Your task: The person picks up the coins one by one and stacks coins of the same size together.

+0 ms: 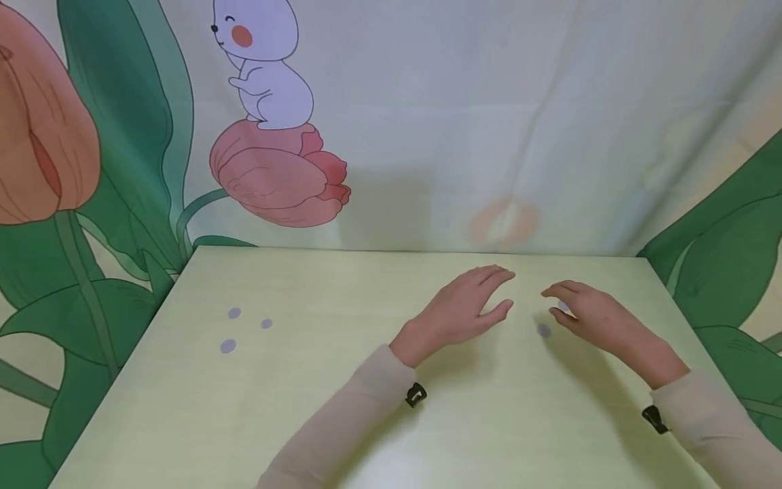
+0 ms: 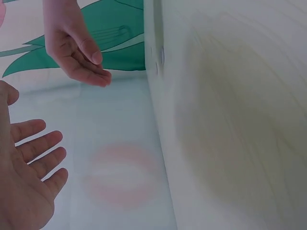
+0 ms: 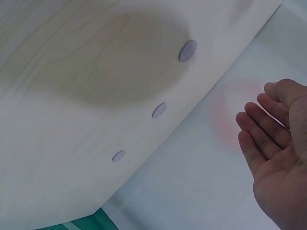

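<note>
Seen from the head, the left hand (image 1: 458, 309) and right hand (image 1: 601, 316) hover empty above the table (image 1: 342, 285), thumbs apart from fingertips, lilac discs (image 1: 544, 331) lying at the right's nine o'clock, three more discs (image 1: 229, 346) at the left's.

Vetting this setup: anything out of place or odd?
One oddity: a pink ring on the printed cloth behind the table looks blurred, unlike the crisp pink tulip to its left. The lilac discs lie flat; no spills visible.
</note>
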A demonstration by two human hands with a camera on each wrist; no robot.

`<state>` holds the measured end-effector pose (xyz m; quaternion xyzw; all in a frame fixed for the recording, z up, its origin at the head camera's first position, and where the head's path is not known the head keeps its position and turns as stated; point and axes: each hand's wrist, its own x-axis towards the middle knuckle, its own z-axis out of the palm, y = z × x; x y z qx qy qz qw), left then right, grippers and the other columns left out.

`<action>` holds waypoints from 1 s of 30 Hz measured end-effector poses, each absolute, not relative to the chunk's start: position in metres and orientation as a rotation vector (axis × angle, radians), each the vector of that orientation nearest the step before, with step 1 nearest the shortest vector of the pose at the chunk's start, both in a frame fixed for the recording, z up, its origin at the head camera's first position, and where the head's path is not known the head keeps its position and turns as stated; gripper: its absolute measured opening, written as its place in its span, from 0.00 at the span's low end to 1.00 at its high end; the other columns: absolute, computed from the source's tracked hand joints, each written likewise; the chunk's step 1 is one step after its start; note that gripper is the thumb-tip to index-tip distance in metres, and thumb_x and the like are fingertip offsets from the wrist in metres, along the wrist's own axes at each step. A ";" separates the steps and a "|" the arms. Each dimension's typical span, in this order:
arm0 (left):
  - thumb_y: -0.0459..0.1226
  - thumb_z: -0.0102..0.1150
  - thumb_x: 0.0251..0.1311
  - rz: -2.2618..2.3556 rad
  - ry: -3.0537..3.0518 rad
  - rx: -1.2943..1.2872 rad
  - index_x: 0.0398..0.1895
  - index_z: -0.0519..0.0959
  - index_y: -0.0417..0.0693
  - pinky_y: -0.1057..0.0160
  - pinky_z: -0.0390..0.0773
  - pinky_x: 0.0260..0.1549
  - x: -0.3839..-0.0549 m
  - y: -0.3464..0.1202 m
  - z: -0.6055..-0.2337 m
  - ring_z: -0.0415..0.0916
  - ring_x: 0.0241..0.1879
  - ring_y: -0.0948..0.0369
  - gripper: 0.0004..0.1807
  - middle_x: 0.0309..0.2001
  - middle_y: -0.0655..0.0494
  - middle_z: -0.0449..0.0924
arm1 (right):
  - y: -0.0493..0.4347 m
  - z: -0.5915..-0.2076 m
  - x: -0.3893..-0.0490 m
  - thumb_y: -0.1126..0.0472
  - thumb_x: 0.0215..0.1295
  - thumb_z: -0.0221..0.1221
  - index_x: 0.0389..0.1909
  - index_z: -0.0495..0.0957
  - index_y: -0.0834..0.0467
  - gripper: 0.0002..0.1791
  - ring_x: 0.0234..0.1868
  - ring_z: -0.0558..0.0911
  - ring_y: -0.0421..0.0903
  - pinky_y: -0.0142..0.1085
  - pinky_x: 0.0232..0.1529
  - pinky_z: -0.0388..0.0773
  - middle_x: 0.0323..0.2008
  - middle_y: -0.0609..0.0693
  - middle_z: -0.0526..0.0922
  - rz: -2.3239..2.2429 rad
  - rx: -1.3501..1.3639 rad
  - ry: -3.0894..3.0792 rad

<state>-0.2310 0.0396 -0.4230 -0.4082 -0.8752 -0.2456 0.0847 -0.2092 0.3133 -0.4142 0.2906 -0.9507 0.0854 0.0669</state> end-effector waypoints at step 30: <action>0.54 0.43 0.78 -1.207 -2.896 -0.966 0.70 0.70 0.51 0.64 0.65 0.67 -0.228 0.101 -0.463 0.65 0.71 0.62 0.26 0.70 0.60 0.70 | 0.348 -0.453 -0.222 0.64 0.65 0.68 0.50 0.83 0.61 0.13 0.52 0.83 0.58 0.58 0.54 0.77 0.47 0.54 0.85 0.382 0.981 -3.042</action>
